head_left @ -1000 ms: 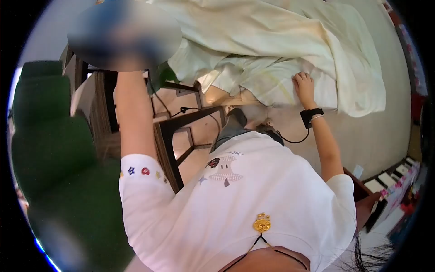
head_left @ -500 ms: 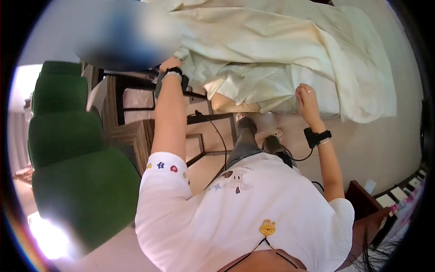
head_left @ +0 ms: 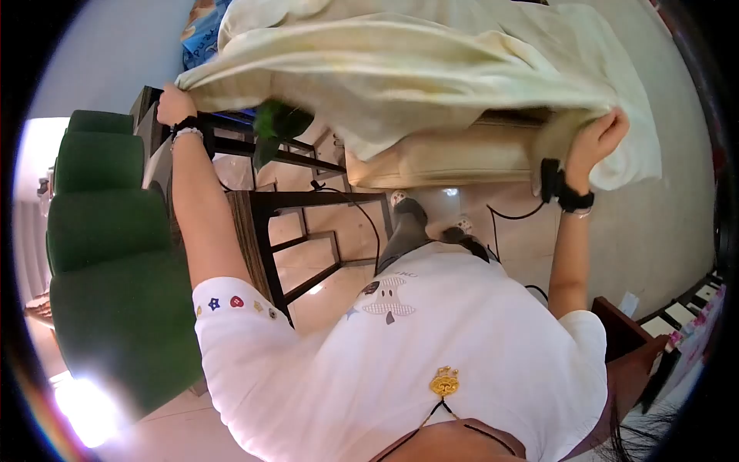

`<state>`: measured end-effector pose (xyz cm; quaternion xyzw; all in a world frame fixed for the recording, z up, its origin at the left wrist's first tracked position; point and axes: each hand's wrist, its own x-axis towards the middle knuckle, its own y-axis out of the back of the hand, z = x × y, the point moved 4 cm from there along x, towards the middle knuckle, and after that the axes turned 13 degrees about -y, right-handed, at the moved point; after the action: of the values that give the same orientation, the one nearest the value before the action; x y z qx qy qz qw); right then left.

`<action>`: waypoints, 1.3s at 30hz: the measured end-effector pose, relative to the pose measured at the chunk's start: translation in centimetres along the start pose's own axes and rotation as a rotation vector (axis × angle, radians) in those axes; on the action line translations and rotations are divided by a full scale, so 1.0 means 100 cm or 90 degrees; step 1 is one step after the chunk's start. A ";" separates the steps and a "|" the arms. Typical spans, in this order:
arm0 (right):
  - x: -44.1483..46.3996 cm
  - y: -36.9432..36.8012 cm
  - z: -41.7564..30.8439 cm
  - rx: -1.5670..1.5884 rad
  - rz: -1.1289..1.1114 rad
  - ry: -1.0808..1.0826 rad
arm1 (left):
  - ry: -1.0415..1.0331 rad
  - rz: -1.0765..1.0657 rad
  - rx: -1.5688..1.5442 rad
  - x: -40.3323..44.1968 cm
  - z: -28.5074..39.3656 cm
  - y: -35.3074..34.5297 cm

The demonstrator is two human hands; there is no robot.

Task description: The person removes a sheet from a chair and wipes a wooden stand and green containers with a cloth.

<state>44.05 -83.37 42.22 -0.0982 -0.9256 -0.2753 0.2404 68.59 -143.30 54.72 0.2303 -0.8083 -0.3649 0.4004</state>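
Note:
A wide cream sheet (head_left: 385, 73) is stretched between my two hands, its raised edge running across the upper part of the view. My left hand (head_left: 175, 106) grips one corner at the upper left, over the dark table edge. At the right, my right hand (head_left: 600, 138) is closed on the sheet's other end. Beneath the lifted edge a beige padded seat (head_left: 454, 158), perhaps a sofa or bench, is uncovered along its near side. The far part of the sheet still lies spread over it in folds.
Green padded chairs (head_left: 112, 231) line the left. A dark-framed table or stand (head_left: 308, 285) is close to my left leg, with a black cable (head_left: 362, 208) beside it. A green leafy thing (head_left: 277, 127) and a blue printed bag (head_left: 202, 38) show near the sheet.
My hands have moved apart, left hand leftward, right hand rightward and up. The sheet's near edge has been lifted and pulled wide, exposing the beige seat. The blurred blue shape at upper left is gone.

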 end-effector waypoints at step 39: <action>-0.065 -0.036 0.033 -0.039 -0.586 -0.060 | -0.096 -0.615 0.093 0.010 -0.062 -0.103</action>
<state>47.24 -84.87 34.89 0.3035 -0.8741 -0.3760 0.0482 73.89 -152.89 49.75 0.5790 -0.6595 -0.4669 0.1085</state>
